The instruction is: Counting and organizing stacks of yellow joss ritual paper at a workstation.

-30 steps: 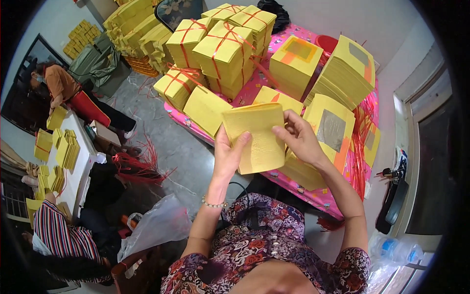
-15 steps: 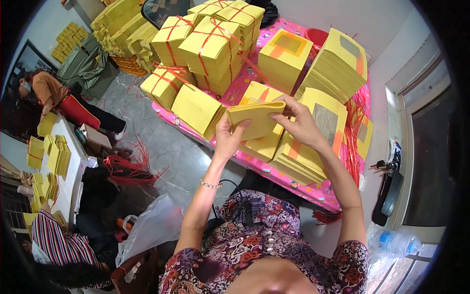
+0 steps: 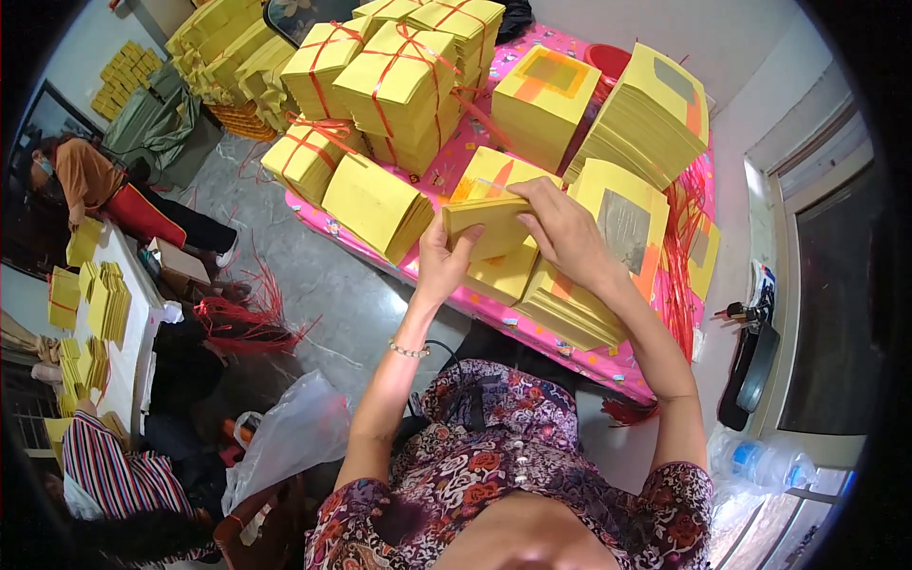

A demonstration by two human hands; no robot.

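A thin stack of yellow paper [image 3: 494, 235] is held upright over the table between both hands. My left hand [image 3: 445, 264] grips its left end, thumb on the near face. At the other end, my right hand [image 3: 570, 239] lies with bent fingers along the top edge and thumb on the near side. Just behind and below is a pile of yellow paper with an orange mark [image 3: 503, 169]. Right of it stands a taller pile with a grey square and orange band [image 3: 622, 204]. Another yellow stack leans [image 3: 372, 201] to the left.
A pink patterned cloth [image 3: 570, 359] covers the table. Bundles tied with red ribbon [image 3: 394, 81] stand at the back left, and loose red ribbons [image 3: 679, 256] hang at the right. Two people work at a white table [image 3: 142, 323] on the left. A plastic bag [image 3: 290, 442] sits below.
My right hand has shifted inward, its fingers now over the stack's top edge instead of pinching the corner. The held stack is slightly lower. The whole view has shifted a little.
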